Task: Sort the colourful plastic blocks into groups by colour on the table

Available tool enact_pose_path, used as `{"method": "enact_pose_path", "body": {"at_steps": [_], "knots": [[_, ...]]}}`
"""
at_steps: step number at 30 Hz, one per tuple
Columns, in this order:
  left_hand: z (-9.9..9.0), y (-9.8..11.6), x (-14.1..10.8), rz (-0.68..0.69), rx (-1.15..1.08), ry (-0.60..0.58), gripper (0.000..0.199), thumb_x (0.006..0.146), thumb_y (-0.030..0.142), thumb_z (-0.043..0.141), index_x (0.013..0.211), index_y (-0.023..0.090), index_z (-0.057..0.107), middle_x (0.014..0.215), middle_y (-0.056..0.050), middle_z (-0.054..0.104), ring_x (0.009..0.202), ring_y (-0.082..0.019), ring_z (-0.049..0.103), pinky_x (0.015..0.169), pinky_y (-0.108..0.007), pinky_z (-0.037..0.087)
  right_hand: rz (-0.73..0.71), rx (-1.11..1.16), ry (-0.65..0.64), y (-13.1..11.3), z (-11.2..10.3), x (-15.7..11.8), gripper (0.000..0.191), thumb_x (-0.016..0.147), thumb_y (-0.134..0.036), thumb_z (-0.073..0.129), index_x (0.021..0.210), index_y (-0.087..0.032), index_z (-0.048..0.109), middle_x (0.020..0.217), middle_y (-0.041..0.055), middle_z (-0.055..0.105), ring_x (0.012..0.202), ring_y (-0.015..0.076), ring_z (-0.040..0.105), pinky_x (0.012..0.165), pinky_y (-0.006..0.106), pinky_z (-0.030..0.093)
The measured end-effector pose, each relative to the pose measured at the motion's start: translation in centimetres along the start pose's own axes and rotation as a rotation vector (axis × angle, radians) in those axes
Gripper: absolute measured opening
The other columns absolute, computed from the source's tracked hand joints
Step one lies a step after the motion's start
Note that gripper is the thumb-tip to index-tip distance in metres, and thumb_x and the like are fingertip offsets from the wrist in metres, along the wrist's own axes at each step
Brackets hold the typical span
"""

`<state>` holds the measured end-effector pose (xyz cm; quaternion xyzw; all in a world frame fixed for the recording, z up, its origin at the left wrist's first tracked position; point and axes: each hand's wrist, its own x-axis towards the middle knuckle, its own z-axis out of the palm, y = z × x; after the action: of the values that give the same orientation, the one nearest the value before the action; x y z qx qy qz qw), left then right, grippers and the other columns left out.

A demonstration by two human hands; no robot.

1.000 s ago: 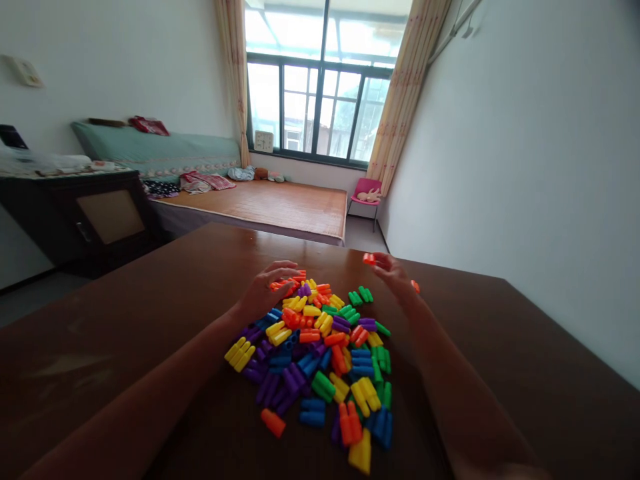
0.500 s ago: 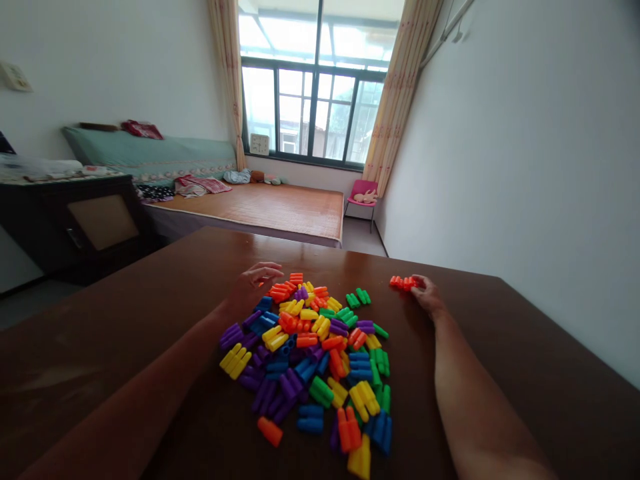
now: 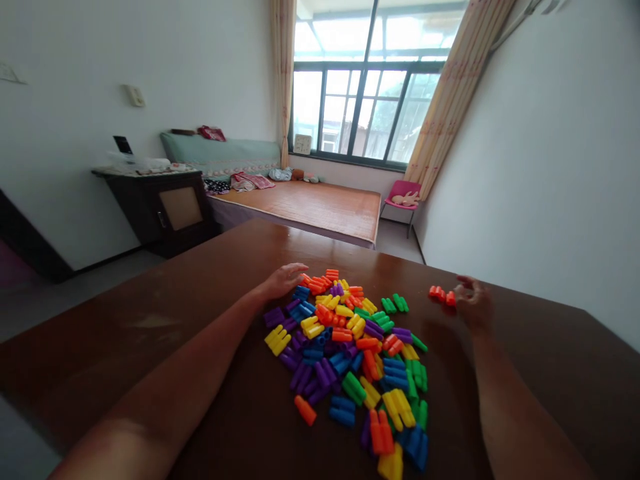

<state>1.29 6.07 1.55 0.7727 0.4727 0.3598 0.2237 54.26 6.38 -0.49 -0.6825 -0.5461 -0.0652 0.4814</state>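
A heap of coloured plastic blocks point(image 3: 355, 353) in orange, yellow, blue, purple and green lies on the dark brown table point(image 3: 150, 333). My left hand point(image 3: 284, 279) rests flat at the heap's far left edge, fingers apart, touching the blocks near some orange ones. My right hand point(image 3: 473, 301) is off to the right of the heap, fingers curled, just beside a small row of orange blocks point(image 3: 442, 294) set apart on the table. Whether it still touches them is unclear.
Beyond the table stand a dark cabinet point(image 3: 165, 207), a low bed with a woven mat point(image 3: 310, 207), a pink chair point(image 3: 404, 193) and a large window point(image 3: 370, 107). A white wall runs along the right.
My right hand carried an orange block to the right and set it down with the other orange blocks, away from the heap. The view has swung left. My left hand stayed on the heap.
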Motion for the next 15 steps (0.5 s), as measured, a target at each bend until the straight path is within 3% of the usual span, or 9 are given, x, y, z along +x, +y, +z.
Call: {"method": "enact_pose_path", "body": {"at_steps": [4, 11, 15], "knots": [[0.5, -0.5, -0.1, 0.05, 0.02, -0.066, 0.052, 0.079, 0.056, 0.059, 0.113, 0.018, 0.069, 0.122, -0.011, 0.067, 0.117, -0.026, 0.059, 0.104, -0.038, 0.044, -0.185, -0.121, -0.068, -2.1, 1.2, -0.3, 0.04, 0.083, -0.032, 0.042, 0.111, -0.018, 0.067, 0.095, 0.0114, 0.065, 0.095, 0.0264, 0.055, 0.089, 0.044, 0.045], [0.4, -1.4, 0.1, 0.047, 0.0, -0.068, 0.052, 0.079, 0.059, 0.058, 0.11, 0.018, 0.07, 0.119, -0.011, 0.069, 0.114, -0.027, 0.061, 0.103, -0.04, 0.045, -0.143, -0.292, -0.162, 2.6, 2.1, 0.2, 0.05, 0.088, -0.049, 0.041, 0.121, -0.017, 0.063, 0.126, 0.0139, 0.06, 0.12, 0.0297, 0.048, 0.102, 0.049, 0.037], [0.6, -1.7, 0.0, 0.051, 0.021, -0.067, 0.049, 0.079, 0.055, 0.059, 0.111, 0.019, 0.07, 0.121, -0.011, 0.068, 0.115, -0.026, 0.06, 0.104, -0.039, 0.044, -0.203, -0.323, -0.184, 3.5, 3.8, 0.2, 0.048, 0.086, -0.051, 0.046, 0.121, -0.022, 0.063, 0.133, 0.0125, 0.057, 0.124, 0.0305, 0.046, 0.103, 0.052, 0.035]]}}
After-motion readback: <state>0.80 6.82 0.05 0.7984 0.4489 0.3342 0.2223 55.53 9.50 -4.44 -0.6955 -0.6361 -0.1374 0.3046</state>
